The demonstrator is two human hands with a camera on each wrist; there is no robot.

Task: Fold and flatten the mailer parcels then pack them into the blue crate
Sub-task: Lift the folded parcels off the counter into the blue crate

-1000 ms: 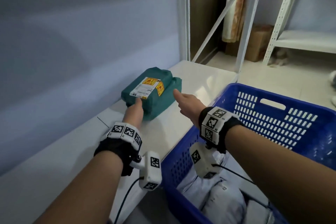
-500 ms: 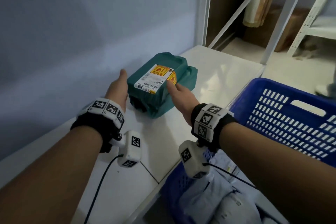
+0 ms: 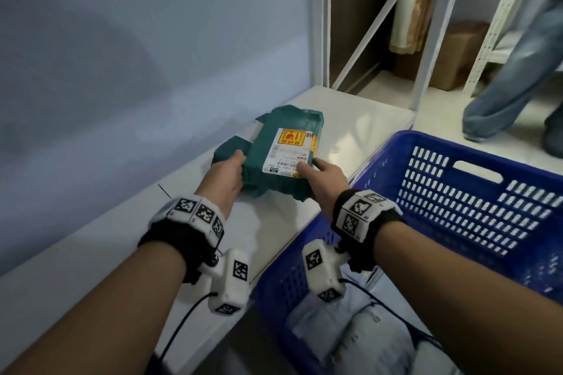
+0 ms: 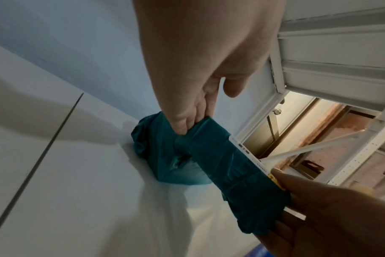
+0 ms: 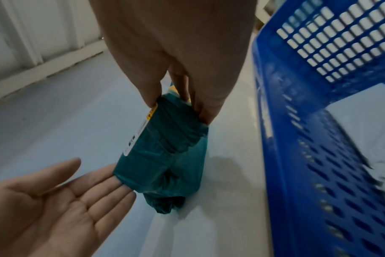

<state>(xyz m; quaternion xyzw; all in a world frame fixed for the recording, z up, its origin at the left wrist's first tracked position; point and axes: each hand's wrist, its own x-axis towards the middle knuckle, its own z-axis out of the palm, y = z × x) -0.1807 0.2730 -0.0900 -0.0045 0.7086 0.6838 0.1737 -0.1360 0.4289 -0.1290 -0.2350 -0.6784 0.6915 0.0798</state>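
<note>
A green mailer parcel with a white and yellow label is raised at a tilt over the white shelf. My right hand pinches its near right corner, thumb on the label; the right wrist view shows that pinch on the parcel. My left hand lies flat against the parcel's left side, and its straight fingers reach under the edge. In the left wrist view the fingers touch the parcel while its loose flap trails on the shelf. The blue crate stands to the right.
Pale grey mailers lie in the crate's bottom. A wall runs close along the shelf's left. White rack posts rise behind the shelf. A person's legs in jeans and a cardboard box are on the floor beyond.
The parcel has turned and come nearer to me and the crate. My right hand took hold of its near corner. My left hand slid from the far left side under its left edge.
</note>
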